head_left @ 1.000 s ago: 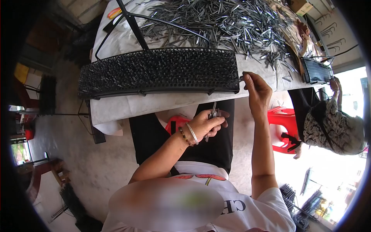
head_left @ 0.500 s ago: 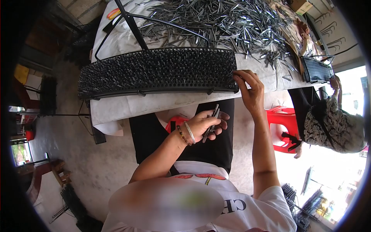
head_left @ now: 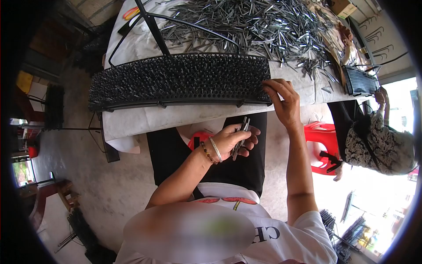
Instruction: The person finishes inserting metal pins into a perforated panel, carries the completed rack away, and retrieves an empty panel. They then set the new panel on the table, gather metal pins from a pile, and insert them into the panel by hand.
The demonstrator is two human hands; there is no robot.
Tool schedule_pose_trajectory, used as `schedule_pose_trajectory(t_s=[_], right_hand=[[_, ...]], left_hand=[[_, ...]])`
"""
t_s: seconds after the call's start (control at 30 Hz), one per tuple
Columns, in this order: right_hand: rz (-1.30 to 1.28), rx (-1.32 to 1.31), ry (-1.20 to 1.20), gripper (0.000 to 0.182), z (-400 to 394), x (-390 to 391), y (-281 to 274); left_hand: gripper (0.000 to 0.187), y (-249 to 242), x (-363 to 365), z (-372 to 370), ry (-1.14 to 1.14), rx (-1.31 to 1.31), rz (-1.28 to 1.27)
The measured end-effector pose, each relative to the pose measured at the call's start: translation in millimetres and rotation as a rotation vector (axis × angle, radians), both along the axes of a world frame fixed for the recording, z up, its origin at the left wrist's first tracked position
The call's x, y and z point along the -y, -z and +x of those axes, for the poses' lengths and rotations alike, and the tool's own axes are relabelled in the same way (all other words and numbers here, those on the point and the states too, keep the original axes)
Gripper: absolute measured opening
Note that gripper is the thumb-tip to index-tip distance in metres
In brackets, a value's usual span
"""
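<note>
My left hand (head_left: 233, 141) is closed around a small bunch of thin dark metal strips (head_left: 239, 137), held over my lap below the table edge. My right hand (head_left: 285, 99) is at the right end of a long, curved black perforated rack (head_left: 184, 81). Its thumb and fingertips are pinched together against the rack's holes; whatever is between them is too small to make out. Many of the holes hold short upright strips, while a row along the near edge shows bare holes. Behind the rack lies a large loose pile of similar metal strips (head_left: 263, 26).
A black metal frame (head_left: 154, 33) rises behind the rack on the white-covered table (head_left: 145, 125). Orange-handled scissors (head_left: 131, 13) lie at the back left. To the right, a co-worker (head_left: 373, 141) has a hand at another perforated rack (head_left: 360, 81), beside a red stool (head_left: 321, 141).
My right fingertips have shifted slightly left along the rack's end. The strips in my left hand have turned a little in the fingers.
</note>
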State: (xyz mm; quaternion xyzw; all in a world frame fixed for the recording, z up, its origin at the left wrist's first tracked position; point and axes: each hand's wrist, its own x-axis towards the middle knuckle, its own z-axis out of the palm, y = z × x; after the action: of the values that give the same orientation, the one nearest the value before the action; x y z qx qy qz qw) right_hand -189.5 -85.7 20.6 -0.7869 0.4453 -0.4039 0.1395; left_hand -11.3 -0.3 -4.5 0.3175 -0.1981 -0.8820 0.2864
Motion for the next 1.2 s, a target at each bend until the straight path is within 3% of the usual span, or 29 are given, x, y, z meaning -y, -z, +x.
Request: schedule_pose_trajectory(t_s=[0.27, 0.8, 0.9, 1.03, 1.1, 1.2], right_hand=[[-0.019, -0.032, -0.004, 0.016, -1.4, -4.8, 6.4], [0.013, -0.074, 0.122, 0.017, 8.2, -15.6, 13.0], [0.108, 0.122, 0.112, 0.018, 13.6, -26.9, 3.8], [0.511, 0.248, -0.122, 0.021, 15.8, -50.5, -2.1], [0.971, 0.576, -0.127, 0.021, 17.8, -61.6, -6.9], [0.885, 0.612, -0.049, 0.023, 18.4, -66.1, -4.3]], left_hand=[[0.025, 15.2, 2.3, 4.6, 0.069, -0.131, -0.052], [0.026, -0.6, -2.6, 1.3, 0.021, -0.035, -0.169], [0.026, 0.6, -2.5, 2.5, 0.025, -0.064, -0.225], [0.025, 2.7, -4.0, 3.0, 0.028, -0.055, -0.268], [0.024, 2.5, -5.1, 3.3, 0.040, -0.036, -0.269], [0.024, -2.1, -7.5, 4.6, 0.050, -0.003, -0.270]])
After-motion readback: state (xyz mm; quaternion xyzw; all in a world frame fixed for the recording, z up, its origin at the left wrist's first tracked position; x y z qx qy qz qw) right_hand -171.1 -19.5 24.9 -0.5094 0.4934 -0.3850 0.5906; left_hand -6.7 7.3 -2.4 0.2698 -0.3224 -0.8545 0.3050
